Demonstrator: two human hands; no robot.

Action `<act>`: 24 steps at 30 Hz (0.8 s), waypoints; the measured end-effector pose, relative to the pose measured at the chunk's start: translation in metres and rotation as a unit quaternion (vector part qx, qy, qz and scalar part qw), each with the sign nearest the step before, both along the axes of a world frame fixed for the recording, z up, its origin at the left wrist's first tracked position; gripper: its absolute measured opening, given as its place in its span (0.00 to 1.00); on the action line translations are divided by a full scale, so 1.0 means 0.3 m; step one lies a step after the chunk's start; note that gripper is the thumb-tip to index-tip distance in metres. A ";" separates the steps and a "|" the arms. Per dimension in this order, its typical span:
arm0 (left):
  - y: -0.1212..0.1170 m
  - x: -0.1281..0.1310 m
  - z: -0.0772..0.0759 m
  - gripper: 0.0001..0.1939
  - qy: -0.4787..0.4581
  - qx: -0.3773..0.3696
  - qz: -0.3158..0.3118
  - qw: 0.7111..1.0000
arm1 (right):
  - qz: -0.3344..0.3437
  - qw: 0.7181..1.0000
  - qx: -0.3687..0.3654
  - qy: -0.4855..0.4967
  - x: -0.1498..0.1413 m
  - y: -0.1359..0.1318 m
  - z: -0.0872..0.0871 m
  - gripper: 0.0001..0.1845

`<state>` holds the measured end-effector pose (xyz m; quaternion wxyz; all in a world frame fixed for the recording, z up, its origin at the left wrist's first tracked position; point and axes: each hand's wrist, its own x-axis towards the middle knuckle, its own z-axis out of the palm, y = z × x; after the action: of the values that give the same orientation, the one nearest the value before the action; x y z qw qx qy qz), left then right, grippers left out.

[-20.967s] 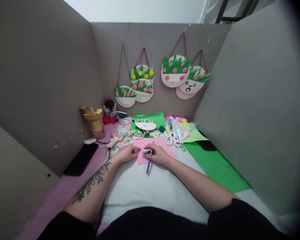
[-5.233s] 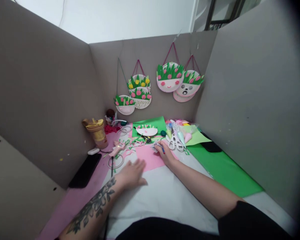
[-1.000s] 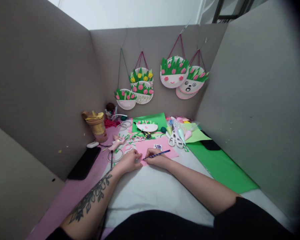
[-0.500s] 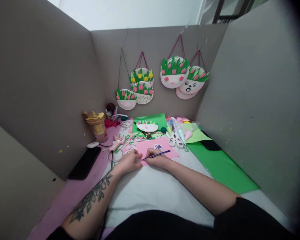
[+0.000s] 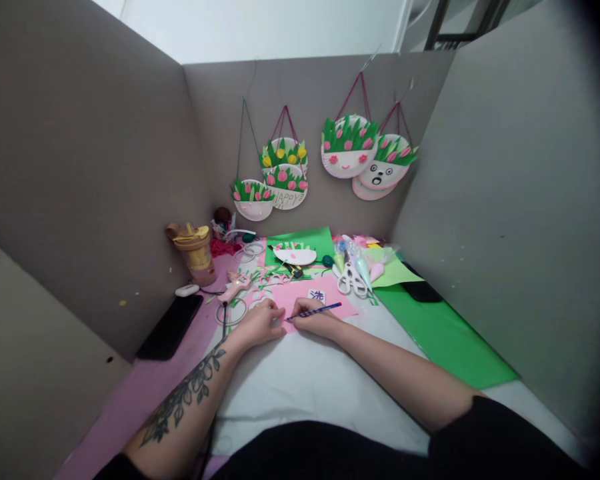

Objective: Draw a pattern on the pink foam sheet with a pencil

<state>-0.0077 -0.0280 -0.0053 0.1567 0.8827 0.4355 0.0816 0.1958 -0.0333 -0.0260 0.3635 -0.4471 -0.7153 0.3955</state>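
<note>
My right hand [image 5: 314, 321] is closed around a dark blue patterned pencil [image 5: 327, 308], its tip down on a sheet of pink paper [image 5: 293, 291]. The fingers of my left hand [image 5: 261, 323] are bent over the left near edge of that sheet, holding it against the table. A small white card with a dark blue written character [image 5: 317, 295] lies on the paper, just beyond my right hand. Any mark under the pencil tip is too small to make out.
White-handled scissors [image 5: 351, 279] and filled bags [image 5: 363, 267] lie right of the paper. Behind are a plate craft [image 5: 295, 255] and green scraps. A pink glue gun [image 5: 235, 287], cup [image 5: 195, 253] and black phone [image 5: 170, 327] are left. Plate baskets [image 5: 349, 163] hang on the partition.
The view has tilted very slightly. Both hands, the pencil and the pink paper stay in nearly the same place.
</note>
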 end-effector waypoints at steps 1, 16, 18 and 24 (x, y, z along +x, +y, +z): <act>0.000 0.000 0.000 0.23 -0.001 0.001 0.001 1.000 | 0.001 1.000 0.000 0.001 0.001 0.000 0.000 0.04; -0.006 0.002 0.007 0.21 0.003 -0.001 0.004 1.000 | -0.016 1.000 0.001 0.008 -0.003 0.001 -0.007 0.04; -0.006 0.002 0.006 0.21 0.005 -0.001 0.005 1.000 | -0.010 1.000 -0.002 0.012 -0.002 0.000 -0.007 0.05; -0.006 0.006 0.007 0.21 0.008 0.003 0.006 1.000 | 0.012 1.000 0.012 -0.010 -0.006 -0.015 0.006 0.02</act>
<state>-0.0060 -0.0297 -0.0033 0.1498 0.8811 0.4420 0.0772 0.1940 -0.0378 -0.0243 0.3566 -0.4380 -0.7289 0.3869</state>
